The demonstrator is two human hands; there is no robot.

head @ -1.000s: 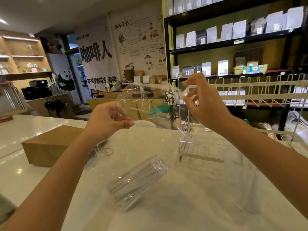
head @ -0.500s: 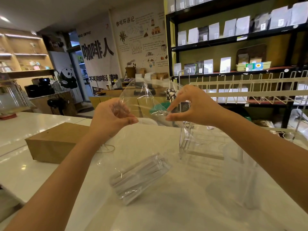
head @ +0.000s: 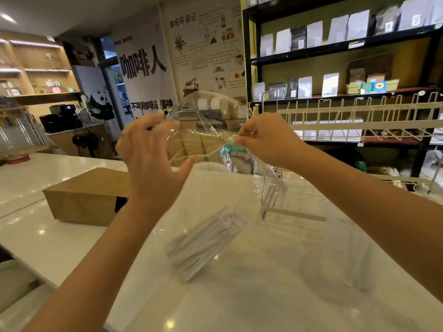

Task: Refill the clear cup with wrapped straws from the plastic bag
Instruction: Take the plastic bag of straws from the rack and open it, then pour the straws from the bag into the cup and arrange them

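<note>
Head view: the right hand [head: 268, 142] pinches the top edge of the bag [head: 206, 149] held above the counter [head: 48, 236], while the left hand [head: 153, 159], fingers spread and blurred, holds nothing I can make out. The straws [head: 203, 240] lie bundled low in the bag, below both hands, long axis running diagonally up-right, nearer the left; the cup [head: 335, 267] shows only faintly at lower right.

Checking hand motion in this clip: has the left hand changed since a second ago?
Yes. The left hand has opened from a fist into spread fingers, still level with the brown cardboard box behind it.
</note>
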